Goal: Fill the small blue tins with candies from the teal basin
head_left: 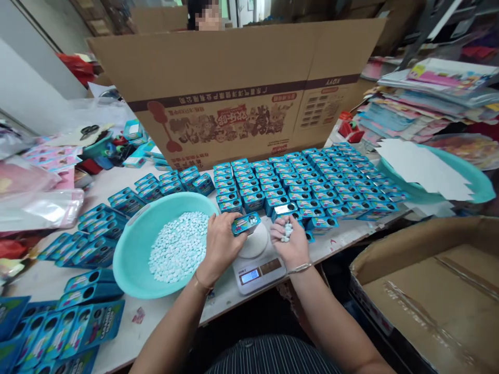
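My left hand (223, 240) grips a small blue box (246, 223) over the scale, with pale candies showing at the round hole in its top. My right hand (293, 245) is turned palm up, fingers curled around a small heap of pale candies (287, 232). Beneath and between both hands stands a white digital scale (255, 283), its lit display reading about 0.0 and its round plate partly covered. Left of my left hand, a turquoise basin (130, 259) holds a broad layer of the same pale candies (177, 249).
Rows of blue boxes (312, 182) fill the table behind the scale; more blue boxes (93, 322) stand at left. A large carton (241, 67) rises at the back, a person behind it. An open carton (436, 280) sits at right, below stacked sheets (429, 104).
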A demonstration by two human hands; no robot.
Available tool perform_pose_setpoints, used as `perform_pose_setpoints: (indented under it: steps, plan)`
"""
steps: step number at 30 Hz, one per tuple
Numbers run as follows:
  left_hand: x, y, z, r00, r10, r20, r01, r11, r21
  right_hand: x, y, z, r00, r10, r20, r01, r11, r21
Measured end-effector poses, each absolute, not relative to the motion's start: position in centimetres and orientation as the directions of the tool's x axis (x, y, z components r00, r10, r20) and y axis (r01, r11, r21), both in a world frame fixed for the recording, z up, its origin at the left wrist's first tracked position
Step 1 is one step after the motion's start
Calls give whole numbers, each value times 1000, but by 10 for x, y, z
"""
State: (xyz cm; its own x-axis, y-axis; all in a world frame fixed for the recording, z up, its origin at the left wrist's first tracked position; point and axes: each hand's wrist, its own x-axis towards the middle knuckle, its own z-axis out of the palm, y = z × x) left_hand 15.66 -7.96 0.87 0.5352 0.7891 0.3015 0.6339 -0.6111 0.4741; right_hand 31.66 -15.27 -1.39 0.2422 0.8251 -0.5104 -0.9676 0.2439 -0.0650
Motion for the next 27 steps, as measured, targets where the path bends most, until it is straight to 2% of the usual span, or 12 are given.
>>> perform_pose_setpoints:
  steps: [4,7,10,13,15,19,27]
  plan:
    - [161,-82,-20,533,821,204,698,-563,443,332,-160,-12,272,860,-432,-962,256,-96]
    - [156,-86,-25,540,825,169,719,-556,416,338,-162,-11,303,864,-403,-953,273,-131]
    - [143,-90,-14,512,805,301,696,-594,404,343,-162,-11,318,864,-390,-948,280,-154]
    - [125,-92,3,422,776,469,671,-615,413,348,-162,-11,324,874,-362,-944,275,-180]
    - [115,-92,10,359,772,525,671,-604,430,351,-161,-12,329,881,-339,-941,277,-193]
    - [104,-91,11,308,781,543,678,-580,452,354,-160,-11,330,886,-325,-940,278,-197]
    - [109,-92,6,334,796,505,691,-572,443,357,-164,-10,355,891,-283,-925,291,-243]
